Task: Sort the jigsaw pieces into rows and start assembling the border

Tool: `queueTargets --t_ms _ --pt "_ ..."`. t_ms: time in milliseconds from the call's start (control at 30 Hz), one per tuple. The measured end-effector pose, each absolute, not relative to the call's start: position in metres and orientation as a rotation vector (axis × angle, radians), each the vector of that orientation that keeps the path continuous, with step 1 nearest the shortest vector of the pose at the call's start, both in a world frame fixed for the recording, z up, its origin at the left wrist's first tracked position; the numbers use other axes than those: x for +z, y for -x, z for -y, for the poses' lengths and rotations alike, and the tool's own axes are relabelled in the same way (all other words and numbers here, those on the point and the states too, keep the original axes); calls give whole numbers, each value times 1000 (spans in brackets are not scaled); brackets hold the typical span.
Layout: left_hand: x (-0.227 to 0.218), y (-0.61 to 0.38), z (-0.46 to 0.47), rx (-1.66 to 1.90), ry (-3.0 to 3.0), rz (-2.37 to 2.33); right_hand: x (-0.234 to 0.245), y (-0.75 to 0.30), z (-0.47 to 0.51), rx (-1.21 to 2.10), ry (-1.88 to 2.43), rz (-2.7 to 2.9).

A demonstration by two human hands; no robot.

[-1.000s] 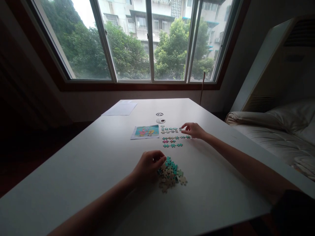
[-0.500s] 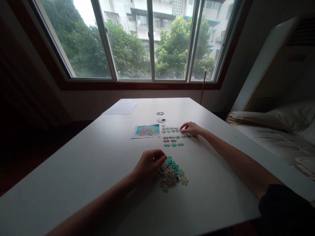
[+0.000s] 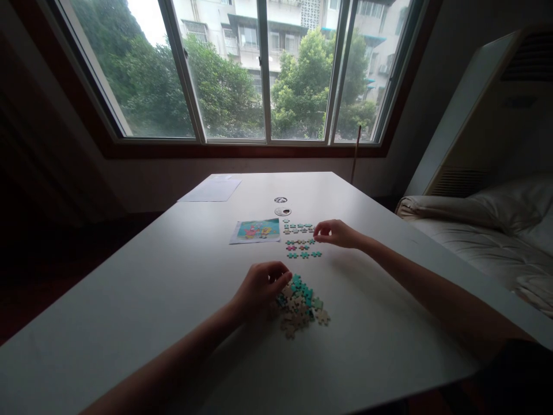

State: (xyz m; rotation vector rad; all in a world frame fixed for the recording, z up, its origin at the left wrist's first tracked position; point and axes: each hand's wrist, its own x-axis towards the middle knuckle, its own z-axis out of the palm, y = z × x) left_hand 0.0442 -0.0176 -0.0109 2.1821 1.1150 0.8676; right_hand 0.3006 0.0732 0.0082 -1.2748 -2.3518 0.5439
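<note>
My left hand [image 3: 259, 291] rests curled at the left edge of a heap of loose puzzle pieces [image 3: 302, 305], its fingers bent in and touching the heap. My right hand [image 3: 337, 233] hovers over the rows of sorted teal and pink pieces [image 3: 302, 242] farther out, fingers pinched together at the right end of the rows; whether a piece is between them I cannot make out. A colourful reference picture [image 3: 256, 230] lies flat to the left of the rows.
The white table [image 3: 173, 288] runs to a large window. A sheet of paper [image 3: 210, 189] lies at its far left, and two small round objects [image 3: 281, 206] sit beyond the rows. A bed with white bedding [image 3: 484, 225] stands to the right.
My right hand has drawn back slightly toward me and to the left along the rows. My left hand has stayed at the heap.
</note>
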Motion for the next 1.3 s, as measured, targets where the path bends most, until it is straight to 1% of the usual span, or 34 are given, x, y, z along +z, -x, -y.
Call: queueTargets --t_ms 133,267,467,600,867,1167,1300 --pt "-9 -44 18 890 -2193 -1126 18 -289 -23 794 1006 2576" --pt "-6 -45 19 894 -2194 -1130 22 -278 19 935 940 2745" --pt "-5 -47 21 901 -2218 -1131 21 -271 39 727 987 2866" --pt "-5 -47 21 896 -2238 -1129 24 -272 39 801 976 2895" --pt "-5 -45 21 889 -2235 -1121 30 -276 39 767 873 2880" --pt "0 -49 27 841 -2234 -1021 23 -276 27 755 892 2576" --pt "3 -53 32 816 -2243 -975 20 -270 29 709 880 2529"
